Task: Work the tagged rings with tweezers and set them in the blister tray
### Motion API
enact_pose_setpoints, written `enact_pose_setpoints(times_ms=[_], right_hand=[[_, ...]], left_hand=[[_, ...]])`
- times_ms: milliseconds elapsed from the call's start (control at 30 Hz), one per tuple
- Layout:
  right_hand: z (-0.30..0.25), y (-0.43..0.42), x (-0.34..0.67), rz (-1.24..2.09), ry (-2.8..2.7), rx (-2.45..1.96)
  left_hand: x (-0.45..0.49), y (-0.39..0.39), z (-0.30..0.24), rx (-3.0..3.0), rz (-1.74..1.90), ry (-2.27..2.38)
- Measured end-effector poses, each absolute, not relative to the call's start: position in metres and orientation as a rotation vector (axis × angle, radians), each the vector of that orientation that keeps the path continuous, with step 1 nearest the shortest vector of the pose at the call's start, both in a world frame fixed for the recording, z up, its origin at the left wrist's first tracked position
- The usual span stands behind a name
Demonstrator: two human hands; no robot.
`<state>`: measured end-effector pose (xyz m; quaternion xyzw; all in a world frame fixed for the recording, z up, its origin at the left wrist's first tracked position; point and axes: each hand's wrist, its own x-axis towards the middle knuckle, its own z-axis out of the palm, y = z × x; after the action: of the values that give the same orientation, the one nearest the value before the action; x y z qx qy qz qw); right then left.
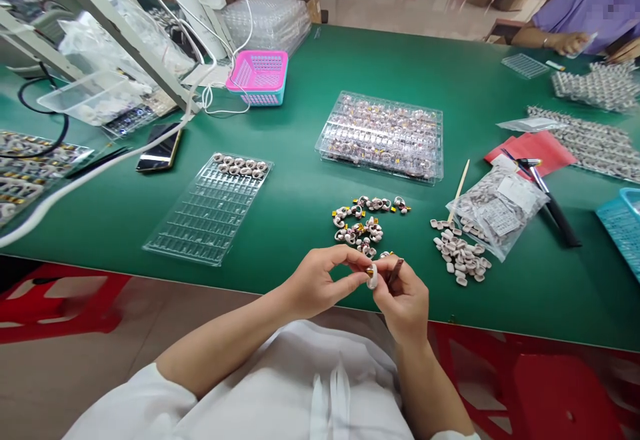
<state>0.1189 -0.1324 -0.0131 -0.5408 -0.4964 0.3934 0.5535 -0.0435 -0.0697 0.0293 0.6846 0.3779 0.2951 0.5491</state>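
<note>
The part (pixel 373 279) is a tiny white shell with a speck of yellow at its top. It sits pinched between the fingertips of both hands, in the air just over the near edge of the table (pixel 300 80). My left hand (pixel 317 287) closes thumb and forefinger on its left side. My right hand (pixel 406 301) closes on it from the right, with a thin brown stick (pixel 395 271) tucked in the same fingers.

I judge the part very light, stiff and smooth, so apt to slip or flick away. The yellow bit looks delicate, so I would grip the white body by its sides, gently.

Just beyond the hands lies a loose heap (pixel 363 223) of like pieces. To its right are plain white shells (pixel 460 257), touching a clear bag (pixel 500 210). To the left lies a tray (pixel 210 210) with one filled row at its far end, and farther back a full tray (pixel 383 135). A co-worker's hand (pixel 567 43) rests at the far right corner
</note>
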Motion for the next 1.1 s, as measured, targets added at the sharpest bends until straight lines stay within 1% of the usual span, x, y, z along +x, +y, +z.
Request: enact_pose_setpoints(times_ms=[200, 333, 500, 600, 667, 800, 967, 1100], right_hand=[[-0.012, -0.132, 0.115, 0.789, -1.26, -1.305], [-0.01, -0.133, 0.12, 0.844, -1.293, -1.301], [-0.005, -0.129, 0.142, 0.934, -1.072, -1.125], [-0.002, -0.126, 0.159, 0.869, -0.998, -1.019], [0.0, -0.125, 0.168, 0.84, -0.953, -1.028], [-0.001, -0.132, 0.17, 0.908, -0.883, -1.04], [0.0, -0.14, 0.157, 0.841, -0.938, -0.996], [0.003, -0.142, 0.15, 0.864, -1.016, -0.965]], left_hand=[[-0.043, -0.069, 0.025, 1.52, 0.736, 0.886], [-0.038, -0.066, 0.02, 1.24, 0.775, 0.857], [-0.037, -0.058, 0.014, 0.88, 0.703, 0.801], [-0.039, -0.055, 0.013, 0.788, 0.673, 0.779], [-0.039, -0.055, 0.013, 0.755, 0.676, 0.773], [-0.037, -0.055, 0.014, 0.744, 0.721, 0.803], [-0.035, -0.057, 0.016, 0.795, 0.771, 0.84], [-0.035, -0.06, 0.017, 0.821, 0.802, 0.833]])
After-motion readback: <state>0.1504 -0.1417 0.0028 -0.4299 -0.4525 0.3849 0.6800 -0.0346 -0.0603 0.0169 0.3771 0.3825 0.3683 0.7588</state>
